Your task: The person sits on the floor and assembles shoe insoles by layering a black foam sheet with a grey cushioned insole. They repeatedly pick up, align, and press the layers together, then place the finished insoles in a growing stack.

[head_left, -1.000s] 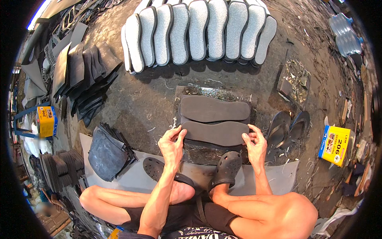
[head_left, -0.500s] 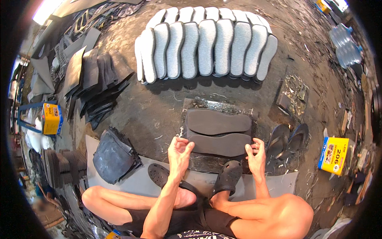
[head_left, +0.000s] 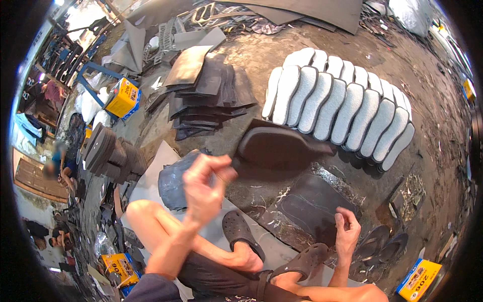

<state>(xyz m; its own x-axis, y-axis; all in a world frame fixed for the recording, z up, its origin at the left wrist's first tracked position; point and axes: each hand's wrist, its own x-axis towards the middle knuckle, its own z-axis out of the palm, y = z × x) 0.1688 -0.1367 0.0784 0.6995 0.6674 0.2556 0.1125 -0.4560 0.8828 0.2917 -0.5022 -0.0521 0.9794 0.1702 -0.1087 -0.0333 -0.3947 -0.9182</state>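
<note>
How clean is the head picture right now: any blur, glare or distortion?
Head view: the bare left hand is motion-smeared, the bare right hand crisper; the pale, fuzzy, dark-edged insoles look bright, nearly washed out at left; glare sits at upper left; fisheye bending shows toward the black rim.

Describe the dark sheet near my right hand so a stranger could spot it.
Start at the big double row of pale soles. Below it, near the right hand, lies a flat dark sheet. Faint curved lines on its face set it apart from the stacked sheets further left.
</note>
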